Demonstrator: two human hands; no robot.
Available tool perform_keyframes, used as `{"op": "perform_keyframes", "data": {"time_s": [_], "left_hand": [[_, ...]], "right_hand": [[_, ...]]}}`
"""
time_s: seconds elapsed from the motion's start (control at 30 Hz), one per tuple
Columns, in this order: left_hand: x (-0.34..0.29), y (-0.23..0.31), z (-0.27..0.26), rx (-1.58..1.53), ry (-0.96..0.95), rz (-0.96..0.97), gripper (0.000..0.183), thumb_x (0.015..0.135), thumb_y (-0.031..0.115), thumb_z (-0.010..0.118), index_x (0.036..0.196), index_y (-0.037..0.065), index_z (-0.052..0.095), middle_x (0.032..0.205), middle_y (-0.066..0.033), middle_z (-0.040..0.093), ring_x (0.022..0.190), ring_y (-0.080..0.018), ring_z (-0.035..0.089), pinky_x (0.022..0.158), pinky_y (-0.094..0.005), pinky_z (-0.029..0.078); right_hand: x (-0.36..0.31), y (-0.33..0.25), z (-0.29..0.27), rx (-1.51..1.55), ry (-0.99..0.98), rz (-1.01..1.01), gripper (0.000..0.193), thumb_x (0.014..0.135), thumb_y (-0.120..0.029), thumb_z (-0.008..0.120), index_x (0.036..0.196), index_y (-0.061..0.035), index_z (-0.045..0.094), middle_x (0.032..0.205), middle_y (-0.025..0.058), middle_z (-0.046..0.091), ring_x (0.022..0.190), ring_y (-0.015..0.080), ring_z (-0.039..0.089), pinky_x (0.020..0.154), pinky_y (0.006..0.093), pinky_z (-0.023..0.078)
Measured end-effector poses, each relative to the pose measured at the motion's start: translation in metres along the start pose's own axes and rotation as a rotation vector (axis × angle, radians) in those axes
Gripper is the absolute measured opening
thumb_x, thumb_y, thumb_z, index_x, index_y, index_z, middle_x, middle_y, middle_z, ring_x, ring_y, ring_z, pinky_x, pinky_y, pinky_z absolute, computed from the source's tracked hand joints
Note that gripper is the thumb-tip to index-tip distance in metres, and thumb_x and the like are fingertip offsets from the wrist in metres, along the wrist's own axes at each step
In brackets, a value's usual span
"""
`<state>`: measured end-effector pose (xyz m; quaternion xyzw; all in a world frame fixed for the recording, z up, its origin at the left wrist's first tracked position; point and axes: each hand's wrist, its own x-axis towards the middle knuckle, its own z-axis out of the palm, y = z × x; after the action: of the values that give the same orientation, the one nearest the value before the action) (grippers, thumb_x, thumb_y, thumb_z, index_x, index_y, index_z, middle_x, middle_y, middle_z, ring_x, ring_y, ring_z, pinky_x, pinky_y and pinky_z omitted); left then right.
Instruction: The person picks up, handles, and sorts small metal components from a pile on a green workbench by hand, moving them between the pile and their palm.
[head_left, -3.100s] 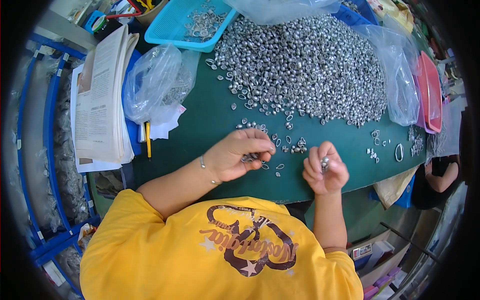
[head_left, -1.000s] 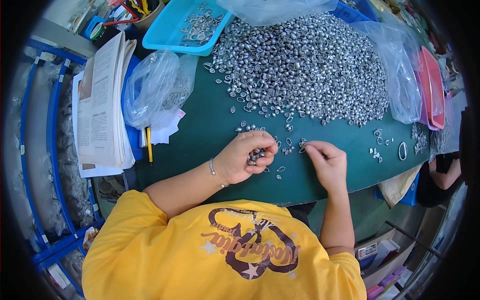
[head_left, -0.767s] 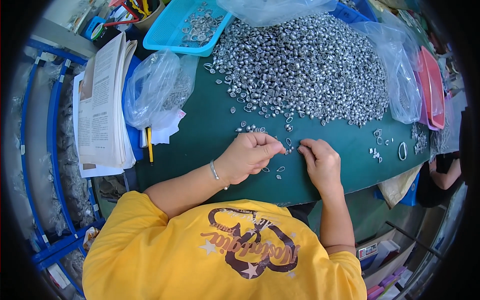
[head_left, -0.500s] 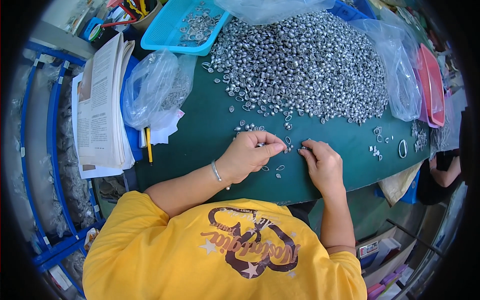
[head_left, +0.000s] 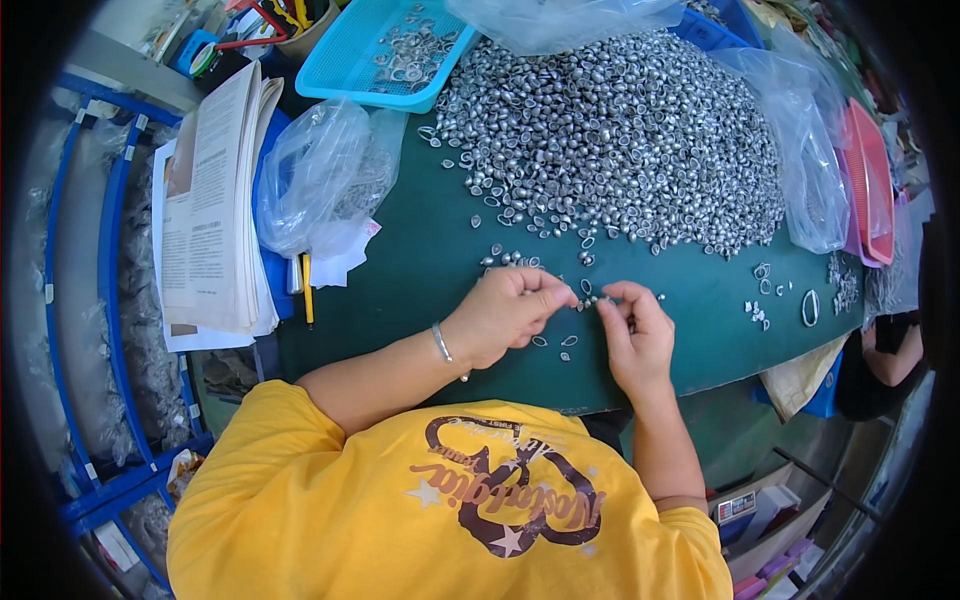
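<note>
My left hand (head_left: 503,318), with a silver bangle (head_left: 442,343) on its wrist, pinches thumb and forefinger together at a small silvery metal piece. Opposite it, my right hand (head_left: 640,335) has its fingers curled toward the thumb, with a small metal piece partly showing between them. A few tiny metal pieces (head_left: 587,303) lie in the gap between the fingertips. Just beyond them is an oval metal ring (head_left: 586,286). More loose rings (head_left: 569,341) rest on the green tabletop (head_left: 430,240) below the left fingers, and small domed pieces (head_left: 497,250) lie behind that hand.
A large heap of silvery domed pieces (head_left: 610,140) covers the far table. A blue basket (head_left: 420,102), clear plastic bag (head_left: 310,180), papers (head_left: 210,220) and yellow pen (head_left: 307,290) stand left. Rings (head_left: 810,308), another bag (head_left: 815,200) and a pink basket (head_left: 873,180) lie right.
My right hand has turned slightly, its fingers lifting a little from the pieces between the hands. The left hand keeps its pinch. The whole view has shifted slightly.
</note>
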<state>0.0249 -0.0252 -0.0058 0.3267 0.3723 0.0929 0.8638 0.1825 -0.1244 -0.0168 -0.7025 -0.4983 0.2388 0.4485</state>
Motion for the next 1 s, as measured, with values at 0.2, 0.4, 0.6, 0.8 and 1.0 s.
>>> {"op": "perform_keyframes", "data": {"time_s": [0.2,0.4,0.6,0.8,1.0], "left_hand": [[-0.005,0.012,-0.008,-0.005,0.085,0.196,0.016,0.089,0.012,0.052,0.092,-0.002,0.059,0.061,0.0034,0.044,0.046,-0.0023,0.034,0.039,-0.0153,0.024],[-0.007,0.012,-0.014,-0.014,0.099,0.232,0.017,0.089,0.012,0.053,0.093,-0.003,0.059,0.059,0.0045,0.042,0.045,-0.0017,0.033,0.038,-0.0152,0.023],[-0.006,0.011,-0.014,0.004,0.127,0.257,0.017,0.089,0.012,0.053,0.094,-0.003,0.058,0.058,0.005,0.042,0.044,-0.0011,0.032,0.038,-0.0148,0.022],[-0.005,0.016,-0.022,0.425,0.293,0.479,0.014,0.083,0.011,0.06,0.088,-0.001,0.063,0.064,0.0024,0.053,0.05,-0.0034,0.042,0.043,-0.0166,0.032],[0.008,0.016,-0.03,1.077,0.299,0.781,0.009,0.075,0.01,0.065,0.083,0.006,0.067,0.072,-0.0073,0.061,0.063,-0.0191,0.058,0.057,-0.0264,0.046]], "right_hand": [[0.01,0.003,-0.008,-0.291,0.005,-0.173,0.007,0.076,-0.004,0.062,0.082,-0.003,0.062,0.076,0.013,0.062,0.065,0.0286,0.061,0.057,0.0322,0.049],[0.001,-0.003,-0.01,-0.281,0.016,-0.098,0.005,0.074,-0.003,0.064,0.079,-0.0026,0.062,0.074,0.0123,0.061,0.064,0.0282,0.06,0.056,0.031,0.049],[-0.005,0.0,-0.01,-0.36,-0.019,-0.111,0.009,0.073,-0.005,0.066,0.079,-0.0034,0.061,0.072,0.0113,0.061,0.061,0.027,0.059,0.054,0.0307,0.048],[-0.006,-0.005,-0.01,-0.375,-0.067,-0.009,0.012,0.072,-0.008,0.067,0.082,-0.0045,0.06,0.071,0.01,0.06,0.06,0.0267,0.059,0.053,0.0315,0.047],[-0.004,-0.001,0.0,-0.376,-0.052,-0.158,0.012,0.072,-0.009,0.067,0.081,-0.0045,0.061,0.071,0.0097,0.06,0.06,0.0265,0.059,0.053,0.0324,0.047]]}}
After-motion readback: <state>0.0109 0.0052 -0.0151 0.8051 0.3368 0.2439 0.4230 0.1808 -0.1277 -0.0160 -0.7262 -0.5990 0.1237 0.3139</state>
